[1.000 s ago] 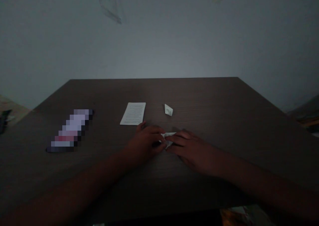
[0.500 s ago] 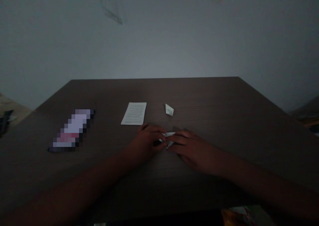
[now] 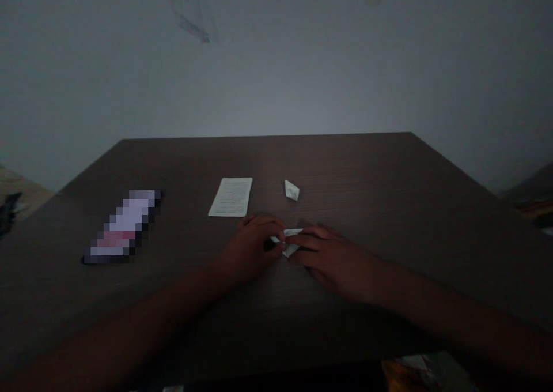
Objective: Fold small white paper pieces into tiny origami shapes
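Observation:
A small piece of folded white paper (image 3: pixel 292 249) lies on the dark wooden table between my two hands. My left hand (image 3: pixel 256 243) pinches its left side, thumb and fingers closed on the edge. From the other side, my right hand (image 3: pixel 332 259) grips the paper, its fingertips pressed on the top and right part. Fingers cover much of the paper, so its full shape is hidden. Just beyond the hands sits another small folded piece of paper (image 3: pixel 291 191). A stack of printed paper sheets (image 3: pixel 231 197) rests past my left hand.
A phone (image 3: pixel 123 225), blurred into blocks, lies at the left of the table (image 3: pixel 345 167). Behind the table stands a pale wall (image 3: pixel 276 63) with a clear plastic bag (image 3: pixel 188 11) on it. Colourful items (image 3: pixel 410 374) show below the front edge.
My left fingers have shifted slightly on the folded paper, and a little more of it shows between the hands. The whole view has moved slightly; the other objects stay put.

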Motion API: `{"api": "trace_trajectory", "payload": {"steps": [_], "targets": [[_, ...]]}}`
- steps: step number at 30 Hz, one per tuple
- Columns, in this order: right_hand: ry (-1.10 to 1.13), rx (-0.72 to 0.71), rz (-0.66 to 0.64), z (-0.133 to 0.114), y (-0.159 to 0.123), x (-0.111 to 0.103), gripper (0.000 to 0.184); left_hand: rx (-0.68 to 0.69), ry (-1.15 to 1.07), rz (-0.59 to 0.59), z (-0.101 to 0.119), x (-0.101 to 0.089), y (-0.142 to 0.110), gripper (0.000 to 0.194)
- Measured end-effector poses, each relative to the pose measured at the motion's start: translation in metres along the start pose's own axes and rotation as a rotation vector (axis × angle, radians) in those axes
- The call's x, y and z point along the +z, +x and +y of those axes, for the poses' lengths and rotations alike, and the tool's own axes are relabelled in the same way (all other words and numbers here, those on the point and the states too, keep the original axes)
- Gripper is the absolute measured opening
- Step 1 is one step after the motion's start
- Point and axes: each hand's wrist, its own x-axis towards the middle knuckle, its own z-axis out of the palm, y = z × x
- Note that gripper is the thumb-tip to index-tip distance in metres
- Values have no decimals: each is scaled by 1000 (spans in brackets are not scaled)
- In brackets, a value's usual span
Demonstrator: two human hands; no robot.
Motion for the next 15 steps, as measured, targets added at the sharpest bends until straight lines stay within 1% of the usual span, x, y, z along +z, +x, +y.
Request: {"api": "trace_trajectory", "payload": {"steps": [4,8,12,15], "targets": [[-38,-2,1,-1,1,-2,43,0,-17,-30,0,-3,2,22],[-45,-8,5,-1,1,-2,40,16,-84,-25,-12,-2,4,21],[-28,-6,6,0,1,-2,41,71,-141,-34,-20,-4,6,26],[-14,-4,2,2,1,-2,41,102,-151,-52,-22,-8,7,35]]}}
